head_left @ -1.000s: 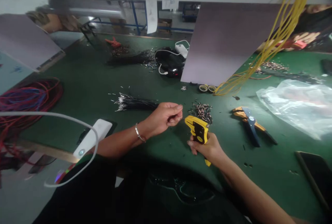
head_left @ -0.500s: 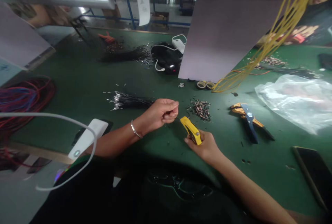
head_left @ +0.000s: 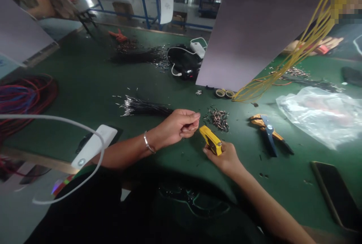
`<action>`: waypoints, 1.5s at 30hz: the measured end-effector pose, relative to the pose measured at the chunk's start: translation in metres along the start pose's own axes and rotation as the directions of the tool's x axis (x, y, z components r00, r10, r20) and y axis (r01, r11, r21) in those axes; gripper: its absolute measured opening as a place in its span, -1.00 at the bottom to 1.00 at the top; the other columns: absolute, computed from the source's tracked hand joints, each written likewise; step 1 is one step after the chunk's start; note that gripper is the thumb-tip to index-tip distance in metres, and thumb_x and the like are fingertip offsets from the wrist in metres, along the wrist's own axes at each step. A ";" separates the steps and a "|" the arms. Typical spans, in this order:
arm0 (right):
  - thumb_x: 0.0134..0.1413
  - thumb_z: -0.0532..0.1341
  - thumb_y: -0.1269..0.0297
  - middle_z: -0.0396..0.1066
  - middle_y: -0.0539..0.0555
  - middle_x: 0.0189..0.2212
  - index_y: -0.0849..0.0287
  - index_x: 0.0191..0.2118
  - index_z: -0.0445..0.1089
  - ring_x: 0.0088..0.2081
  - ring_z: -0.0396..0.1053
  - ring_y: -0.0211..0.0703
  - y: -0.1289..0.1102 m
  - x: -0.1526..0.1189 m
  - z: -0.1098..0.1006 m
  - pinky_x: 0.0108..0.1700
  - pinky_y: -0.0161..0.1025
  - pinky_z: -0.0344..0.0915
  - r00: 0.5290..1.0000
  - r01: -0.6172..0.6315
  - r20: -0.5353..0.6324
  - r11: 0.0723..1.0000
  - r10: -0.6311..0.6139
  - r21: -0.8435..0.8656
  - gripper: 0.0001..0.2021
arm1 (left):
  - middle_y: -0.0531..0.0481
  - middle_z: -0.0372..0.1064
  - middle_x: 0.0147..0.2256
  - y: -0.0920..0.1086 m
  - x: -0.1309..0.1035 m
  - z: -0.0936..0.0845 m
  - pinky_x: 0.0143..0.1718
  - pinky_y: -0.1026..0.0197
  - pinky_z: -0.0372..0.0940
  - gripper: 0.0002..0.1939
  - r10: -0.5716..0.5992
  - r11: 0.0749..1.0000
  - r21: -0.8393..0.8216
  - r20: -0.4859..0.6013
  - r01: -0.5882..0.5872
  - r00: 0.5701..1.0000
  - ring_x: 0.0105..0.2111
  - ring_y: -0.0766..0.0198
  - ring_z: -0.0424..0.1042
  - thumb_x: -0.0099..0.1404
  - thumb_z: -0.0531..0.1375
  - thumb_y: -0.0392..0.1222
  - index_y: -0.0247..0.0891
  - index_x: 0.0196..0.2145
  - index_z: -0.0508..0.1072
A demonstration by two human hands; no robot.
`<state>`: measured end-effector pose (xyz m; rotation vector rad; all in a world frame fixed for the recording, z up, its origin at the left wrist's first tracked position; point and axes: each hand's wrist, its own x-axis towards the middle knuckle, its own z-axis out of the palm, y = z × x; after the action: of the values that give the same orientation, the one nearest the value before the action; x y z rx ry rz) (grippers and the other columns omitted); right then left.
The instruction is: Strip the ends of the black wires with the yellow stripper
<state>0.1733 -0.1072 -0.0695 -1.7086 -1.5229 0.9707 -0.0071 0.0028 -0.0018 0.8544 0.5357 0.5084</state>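
Note:
My left hand point(head_left: 186, 124), with a silver bangle at the wrist, is closed in a pinch on what appears to be a thin black wire, mostly hidden by the fingers. Beneath and behind it lies a bundle of black wires point(head_left: 147, 107) with silvery tips at the left end. My right hand point(head_left: 224, 158) is wrapped round a yellow crimping tool point(head_left: 210, 140), whose head points up and left toward the left fingertips, a small gap apart. Just beyond the tool is a pile of small copper-and-black pieces point(head_left: 218, 118).
To the right lie blue-and-orange wire strippers point(head_left: 267, 131), a clear plastic bag point(head_left: 319, 114) and a phone point(head_left: 336, 193). Tape rolls point(head_left: 224, 93) sit below a grey panel point(head_left: 251, 36); yellow wires point(head_left: 294, 55) hang beside it. Red and blue coils point(head_left: 25, 98) are at left. A co-worker's hand point(head_left: 329, 44) shows at upper right.
My left hand and the yellow tool have shifted slightly right in view. A thin dark line between them earlier no longer shows clearly. The camera view has moved a little.

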 end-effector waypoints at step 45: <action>-0.28 0.37 0.22 0.40 0.00 -0.61 0.21 -0.41 0.38 -0.55 0.35 -0.18 -0.009 0.003 -0.013 -0.42 -0.21 0.32 0.978 -0.176 -0.013 0.856 0.208 0.486 -0.74 | 0.16 0.08 -0.68 -0.007 0.005 -0.009 -0.69 0.37 -0.24 -0.68 0.134 0.988 0.107 -0.216 -0.113 0.967 -0.74 0.56 -0.07 0.18 0.25 -0.11 -0.35 -0.59 0.30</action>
<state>0.1802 -0.1029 -0.0558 -1.5208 -0.9645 1.2617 -0.0070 0.0071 -0.0134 0.9301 0.7193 0.7036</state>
